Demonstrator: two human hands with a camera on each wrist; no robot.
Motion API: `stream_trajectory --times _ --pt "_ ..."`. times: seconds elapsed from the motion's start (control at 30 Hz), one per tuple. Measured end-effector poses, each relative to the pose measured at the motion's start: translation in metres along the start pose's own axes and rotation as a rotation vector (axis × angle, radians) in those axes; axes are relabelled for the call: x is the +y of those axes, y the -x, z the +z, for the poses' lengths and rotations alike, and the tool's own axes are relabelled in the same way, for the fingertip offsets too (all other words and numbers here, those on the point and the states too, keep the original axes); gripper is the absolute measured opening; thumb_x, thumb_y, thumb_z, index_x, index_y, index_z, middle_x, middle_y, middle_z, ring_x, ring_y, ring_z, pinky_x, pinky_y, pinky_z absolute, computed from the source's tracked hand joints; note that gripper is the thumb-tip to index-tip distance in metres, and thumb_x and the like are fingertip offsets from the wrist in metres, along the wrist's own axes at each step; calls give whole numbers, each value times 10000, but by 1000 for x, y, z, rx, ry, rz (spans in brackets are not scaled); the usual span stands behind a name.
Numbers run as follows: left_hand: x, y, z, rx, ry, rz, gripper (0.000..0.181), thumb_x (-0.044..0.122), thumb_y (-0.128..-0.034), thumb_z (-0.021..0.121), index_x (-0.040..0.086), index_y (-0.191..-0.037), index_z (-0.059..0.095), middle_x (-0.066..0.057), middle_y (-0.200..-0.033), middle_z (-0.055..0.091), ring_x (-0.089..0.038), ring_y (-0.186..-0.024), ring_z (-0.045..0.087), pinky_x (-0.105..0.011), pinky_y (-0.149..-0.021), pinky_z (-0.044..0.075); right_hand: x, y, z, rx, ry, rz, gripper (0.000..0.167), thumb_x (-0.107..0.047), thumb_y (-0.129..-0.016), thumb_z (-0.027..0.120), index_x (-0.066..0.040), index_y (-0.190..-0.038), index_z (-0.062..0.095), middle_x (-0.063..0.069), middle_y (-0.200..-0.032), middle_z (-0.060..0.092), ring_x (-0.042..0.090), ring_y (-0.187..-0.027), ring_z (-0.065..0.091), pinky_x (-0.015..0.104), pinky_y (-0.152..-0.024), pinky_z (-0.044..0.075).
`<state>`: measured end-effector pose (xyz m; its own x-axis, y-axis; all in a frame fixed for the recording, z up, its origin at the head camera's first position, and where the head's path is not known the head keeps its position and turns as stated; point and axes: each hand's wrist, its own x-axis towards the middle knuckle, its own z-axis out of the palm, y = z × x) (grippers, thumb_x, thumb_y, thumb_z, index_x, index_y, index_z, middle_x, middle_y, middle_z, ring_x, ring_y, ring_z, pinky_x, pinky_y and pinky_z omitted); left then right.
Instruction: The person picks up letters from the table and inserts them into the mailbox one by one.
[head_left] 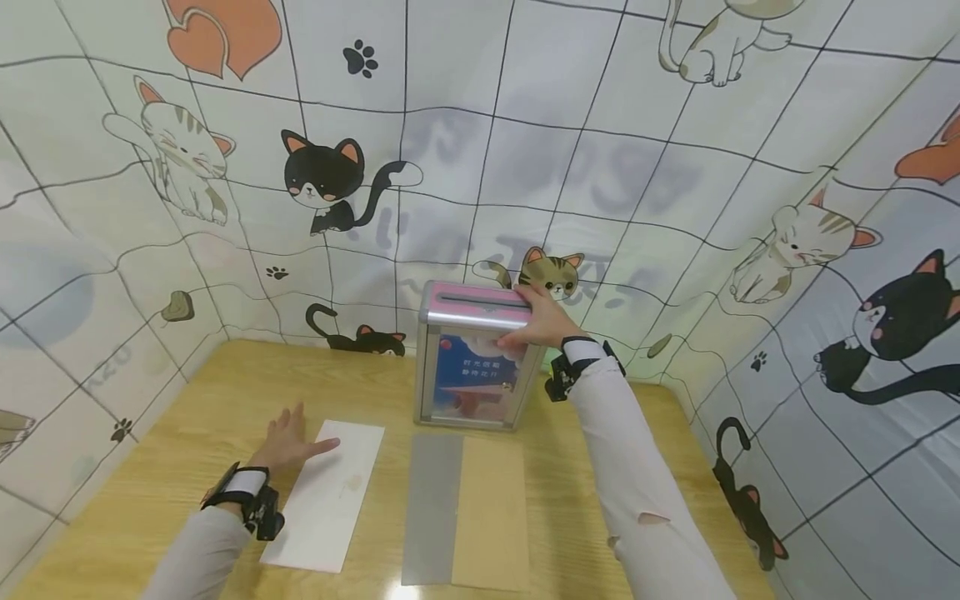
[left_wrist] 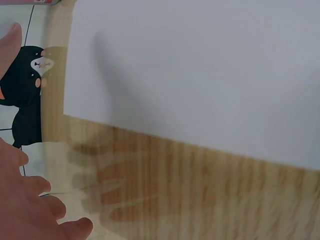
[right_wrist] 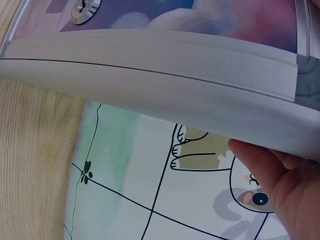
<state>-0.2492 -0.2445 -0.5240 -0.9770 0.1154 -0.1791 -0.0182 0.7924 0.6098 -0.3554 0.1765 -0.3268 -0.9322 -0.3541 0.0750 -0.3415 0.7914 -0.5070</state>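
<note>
A ballot box (head_left: 472, 379) with a pink slotted top, metal frame and printed front panel stands upright at the back of the table. My right hand (head_left: 543, 321) grips its upper right corner, thumb on the front and fingers over the top. The right wrist view shows the box's metal edge (right_wrist: 150, 75), a round keyhole lock (right_wrist: 85, 10) and part of the hand (right_wrist: 280, 185). Over the left edge of a white sheet (head_left: 326, 500), my left hand (head_left: 287, 442) holds nothing, its fingers spread. Their shadow falls on the wood beside the sheet (left_wrist: 200, 75).
A flat grey strip (head_left: 432, 508) and a tan strip (head_left: 491, 512) lie side by side in front of the box. The wooden table (head_left: 600, 500) meets a cat-patterned cloth (head_left: 450, 167) at the back and sides.
</note>
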Motion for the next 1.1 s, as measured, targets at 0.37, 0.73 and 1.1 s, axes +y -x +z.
stream_trajectory --times 0.37,0.73,1.1 --pt "7 3 13 7 -141 -34 1196 643 -665 642 -150 -1375 96 -449 -1360 66 -668 -1179 69 -739 -875 211 -1 0 -1 8 4 2 1060 -391 -582 817 -116 -1436 253 176 -1501 66 386 -1295 265 499 -957 357" --pt "7 3 30 112 -249 -44 1221 659 -523 727 -105 -1340 237 -388 -1299 266 -630 -1162 211 -708 -854 293 -1 1 0 13 -29 14 1070 -378 -564 829 -114 -1433 264 172 -1502 67 381 -1254 317 493 -952 365" --pt "11 1 24 95 -223 -106 1148 520 -562 783 -136 -1325 228 -390 -1257 325 -587 -1125 304 -673 -823 352 -1 2 2 19 -28 13 1057 -382 -572 823 -110 -1431 269 185 -1496 75 387 -1250 323 495 -947 368"
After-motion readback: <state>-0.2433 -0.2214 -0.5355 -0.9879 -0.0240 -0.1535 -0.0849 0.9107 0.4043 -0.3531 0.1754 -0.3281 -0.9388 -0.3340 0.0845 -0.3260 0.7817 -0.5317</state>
